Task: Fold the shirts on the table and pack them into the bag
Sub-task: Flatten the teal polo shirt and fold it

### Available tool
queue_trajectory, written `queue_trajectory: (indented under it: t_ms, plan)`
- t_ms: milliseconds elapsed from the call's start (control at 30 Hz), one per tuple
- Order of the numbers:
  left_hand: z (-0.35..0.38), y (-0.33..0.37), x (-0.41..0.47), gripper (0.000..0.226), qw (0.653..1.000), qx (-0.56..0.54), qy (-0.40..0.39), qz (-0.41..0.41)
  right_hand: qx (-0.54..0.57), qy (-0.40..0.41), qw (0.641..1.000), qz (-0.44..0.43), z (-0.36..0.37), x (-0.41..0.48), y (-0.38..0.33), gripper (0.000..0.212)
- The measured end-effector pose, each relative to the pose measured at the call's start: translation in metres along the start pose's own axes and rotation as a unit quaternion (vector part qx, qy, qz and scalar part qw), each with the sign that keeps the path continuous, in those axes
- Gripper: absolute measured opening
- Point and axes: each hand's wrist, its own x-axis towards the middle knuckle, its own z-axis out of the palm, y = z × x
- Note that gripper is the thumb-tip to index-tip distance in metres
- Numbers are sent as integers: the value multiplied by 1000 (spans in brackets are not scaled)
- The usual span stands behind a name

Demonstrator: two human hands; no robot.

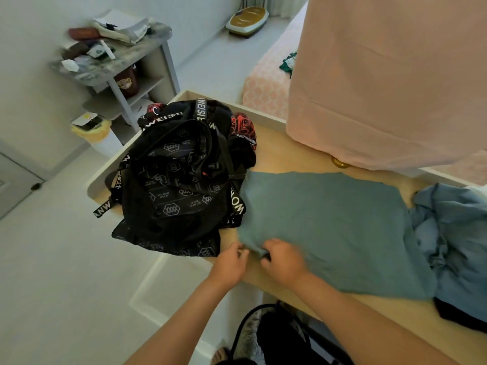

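Pale wooden worktop (276, 154) is seen across the middle of the frame. At its near edge, low in the centre, the corner of a flat-spread teal shirt (329, 219) is gripped by the curled fingers of the right hand (283, 259). The left hand (229, 262) is held at the same corner, its grasp too blurred to be told. A crumpled blue shirt (453, 246) is heaped at the right. Further back, left of centre, a black bag (179, 175) is set touching the teal shirt. Pink cloth (382, 75) is hung at upper right.
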Motion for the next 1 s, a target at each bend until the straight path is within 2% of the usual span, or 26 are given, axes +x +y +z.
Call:
queue_trajectory:
  t_ms: [67, 100, 167, 267, 300, 367, 500, 567, 600, 667, 700, 733, 800, 833, 867, 900, 1000]
  plan:
    - [6, 18, 10, 48, 979, -173, -31, -100, 91, 64, 993, 36, -5, -6, 7, 14]
    - [10, 27, 16, 52, 961, -242, -46, -124, 132, 68, 988, 45, -6, -11, 10, 15]
    - [17, 43, 26, 44, 951, -286, -43, -105, 201, 34, 979, 31, -8, -19, 20, 20]
    - [23, 66, 32, 32, 976, -213, 17, -47, 221, -31, 974, 33, -13, -29, 40, 24]
    - [25, 74, 34, 33, 982, -188, 28, -16, 238, -28, 970, 47, -16, -30, 49, 31]
    - [29, 99, 34, 42, 987, -145, 26, 65, 305, 28, 947, 95, -24, -32, 66, 37]
    - [60, 150, 37, 50, 973, 23, -48, 226, 450, 163, 853, 208, -57, -33, 106, 27]
    - [87, 172, 34, 54, 949, 65, -126, 281, 473, 193, 821, 253, -70, -39, 132, 22]
    - [103, 178, 32, 55, 931, 70, -186, 307, 468, 192, 817, 276, -73, -42, 145, 21]
    - [131, 186, 24, 54, 900, 84, -304, 302, 423, 176, 827, 327, -74, -50, 168, 17]
    - [142, 184, 23, 50, 897, 93, -319, 291, 397, 161, 833, 351, -71, -55, 175, 20]
    - [149, 180, 26, 45, 905, 97, -299, 285, 369, 148, 836, 378, -70, -59, 180, 30]
    - [149, 169, 38, 30, 932, 120, -166, 300, 334, 136, 837, 411, -66, -64, 185, 47]
    - [144, 160, 48, 26, 927, 153, -96, 329, 328, 135, 842, 407, -64, -65, 186, 52]
    - [137, 152, 56, 26, 906, 209, -49, 365, 321, 129, 851, 395, -59, -65, 188, 56]
    - [132, 144, 63, 33, 879, 277, -43, 385, 303, 116, 867, 378, -54, -65, 188, 60]
    - [123, 126, 71, 55, 813, 440, -108, 366, 227, 70, 908, 346, -43, -61, 186, 69]
